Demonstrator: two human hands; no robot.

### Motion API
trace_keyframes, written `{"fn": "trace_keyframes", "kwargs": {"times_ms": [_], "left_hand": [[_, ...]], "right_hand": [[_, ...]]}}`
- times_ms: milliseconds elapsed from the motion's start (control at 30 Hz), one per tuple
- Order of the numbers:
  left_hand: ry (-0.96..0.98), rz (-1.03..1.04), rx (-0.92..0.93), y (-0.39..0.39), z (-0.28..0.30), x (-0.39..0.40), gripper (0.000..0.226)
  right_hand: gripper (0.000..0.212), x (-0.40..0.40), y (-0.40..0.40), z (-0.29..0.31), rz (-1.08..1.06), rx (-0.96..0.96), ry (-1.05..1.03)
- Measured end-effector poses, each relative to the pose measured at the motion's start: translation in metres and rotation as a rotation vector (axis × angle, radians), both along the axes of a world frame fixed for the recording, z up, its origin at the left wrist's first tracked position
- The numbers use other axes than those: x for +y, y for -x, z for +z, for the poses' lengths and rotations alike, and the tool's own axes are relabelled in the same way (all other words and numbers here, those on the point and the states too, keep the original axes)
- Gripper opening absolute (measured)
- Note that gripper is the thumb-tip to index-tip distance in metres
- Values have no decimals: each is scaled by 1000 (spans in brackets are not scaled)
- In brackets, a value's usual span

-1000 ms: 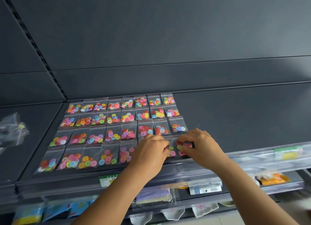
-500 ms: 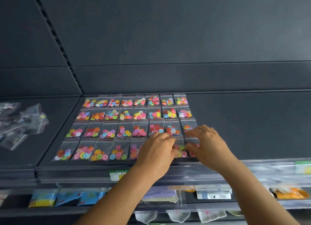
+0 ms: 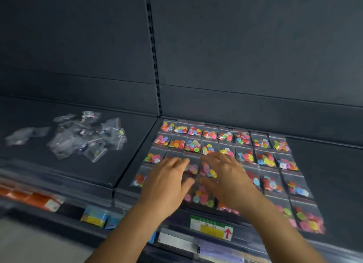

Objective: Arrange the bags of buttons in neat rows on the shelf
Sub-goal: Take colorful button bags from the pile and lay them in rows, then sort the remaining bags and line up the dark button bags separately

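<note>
Where motion blur smears the front edge, bags of buttons (image 3: 243, 138) on the shelf (image 3: 330, 164) are partly hidden by left hand (image 3: 167, 182) & right hand (image 3: 225, 176), both spread flat, fingers open, nothing gripped; loose pile (image 3: 86, 135) is seen far left.

left hand (image 3: 167, 181): flat, fingers spread | right hand (image 3: 225, 176): flat, fingers spread

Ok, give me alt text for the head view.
Two bare hands, left hand and right hand, hover open over a grid of button bags laid in rows on a dark shelf. A loose pile of clear bags lies on the shelf section to the left.
</note>
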State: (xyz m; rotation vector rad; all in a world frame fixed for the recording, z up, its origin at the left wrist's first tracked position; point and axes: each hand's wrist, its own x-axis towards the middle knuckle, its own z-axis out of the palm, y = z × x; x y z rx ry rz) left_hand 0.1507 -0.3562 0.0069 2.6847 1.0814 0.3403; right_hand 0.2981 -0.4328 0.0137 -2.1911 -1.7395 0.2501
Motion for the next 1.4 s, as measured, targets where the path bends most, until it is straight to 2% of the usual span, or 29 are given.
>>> {"fn": "trace_keyframes", "kwargs": {"times_ms": [300,600,900,1067,1167,1300,1400], "left_hand": [[2,106,-30,118,2,112,55],[-4,50,-7,193,-8,199,52],[-23,-81,43,199,-27,231,52],[-9,-180,78,192,-31,236,51],[-20,-170,125,186,-28,241,51],[49,-148,126,183,-22,243,32],[109,-126,51,182,-21,243,18]], "right_hand": [[60,126,110,-5,106,10,12],[54,213,186,-17,36,48,41],[47,243,183,-29,-122,46,107],[45,249,177,-29,-278,178,103],[34,251,173,-27,-321,237,130],[6,247,168,-26,-320,307,84],[12,242,166,-22,-312,375,12]]}}
